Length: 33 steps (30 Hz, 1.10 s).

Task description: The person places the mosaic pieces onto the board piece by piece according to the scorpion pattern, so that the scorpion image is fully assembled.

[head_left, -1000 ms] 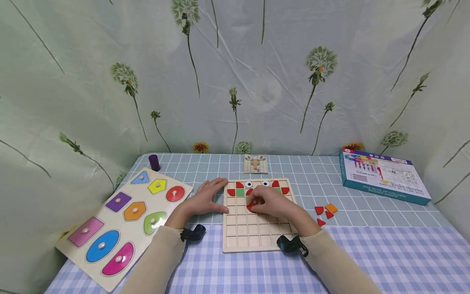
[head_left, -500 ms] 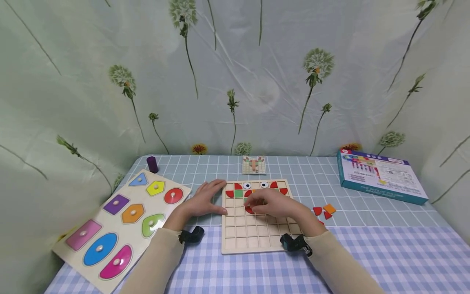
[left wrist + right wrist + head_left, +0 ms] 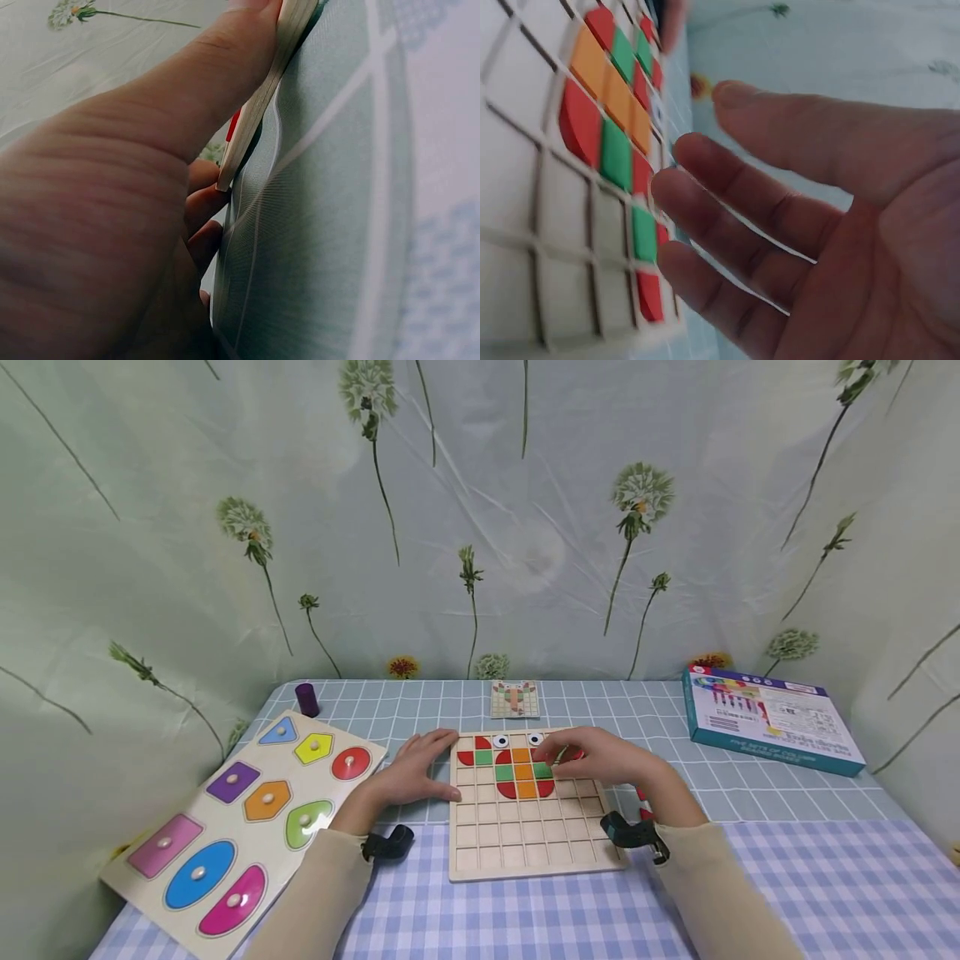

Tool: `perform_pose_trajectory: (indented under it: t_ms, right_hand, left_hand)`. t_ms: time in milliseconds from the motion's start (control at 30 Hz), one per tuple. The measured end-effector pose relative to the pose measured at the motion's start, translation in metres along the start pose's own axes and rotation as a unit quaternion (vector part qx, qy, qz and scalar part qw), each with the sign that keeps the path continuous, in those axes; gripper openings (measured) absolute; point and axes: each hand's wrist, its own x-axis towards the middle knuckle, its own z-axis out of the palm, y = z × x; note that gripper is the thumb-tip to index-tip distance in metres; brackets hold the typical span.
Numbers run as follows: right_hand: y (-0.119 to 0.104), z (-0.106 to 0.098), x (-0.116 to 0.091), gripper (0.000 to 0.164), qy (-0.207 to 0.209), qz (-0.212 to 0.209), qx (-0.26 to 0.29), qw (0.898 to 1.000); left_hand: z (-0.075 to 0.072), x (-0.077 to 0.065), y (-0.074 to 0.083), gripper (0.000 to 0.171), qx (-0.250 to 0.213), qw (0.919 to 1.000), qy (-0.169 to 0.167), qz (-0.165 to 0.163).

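Note:
A wooden grid board (image 3: pixel 480 837) lies in front of me in the head view. Coloured pieces fill some of its upper cells: a middle column of orange squares (image 3: pixel 527 788), with green squares (image 3: pixel 503 772) and red quarter-circle pieces (image 3: pixel 506 790) beside it, and two eye pieces (image 3: pixel 500 742) above. My left hand (image 3: pixel 411 772) is at the board's left edge, thumb and fingertips touching it. Over the upper right cells hovers my right hand (image 3: pixel 611 758); in the right wrist view its fingers (image 3: pixel 705 217) are loosely bent, with nothing between them and the thumb.
A small pattern card (image 3: pixel 514 700) lies behind the board. On the left is a knobbed shape puzzle (image 3: pixel 285 847), with a purple cylinder (image 3: pixel 307 700) behind it. A box (image 3: pixel 772 727) lies at the back right. Red pieces (image 3: pixel 643 806) show partly behind my right wrist.
My right hand has moved right from the board's middle, uncovering the orange column and the red and green pieces around it. My left hand stays at the board's edge.

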Motion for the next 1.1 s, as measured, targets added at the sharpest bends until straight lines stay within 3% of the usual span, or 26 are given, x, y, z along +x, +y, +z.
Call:
perform_pose_trajectory:
  t_ms: [467, 667, 1100]
  right_hand:
    - [0.043, -0.035, -0.034, 0.027, 0.002, 0.095, -0.015, 0.995]
    - [0.056, -0.049, -0.059, 0.028, 0.013, 0.113, 0.006, 0.994]
    - [0.089, -0.059, -0.088, 0.041, -0.021, 0.170, 0.021, 0.985]
  left_hand:
    - [0.000, 0.000, -0.001, 0.100, 0.001, 1.0000, -0.001, -0.007]
    - [0.001, 0.000, 0.000, 0.099, -0.001, 1.0000, -0.001, -0.005]
    - [0.002, 0.000, 0.000, 0.098, -0.002, 0.9999, -0.003, -0.017]
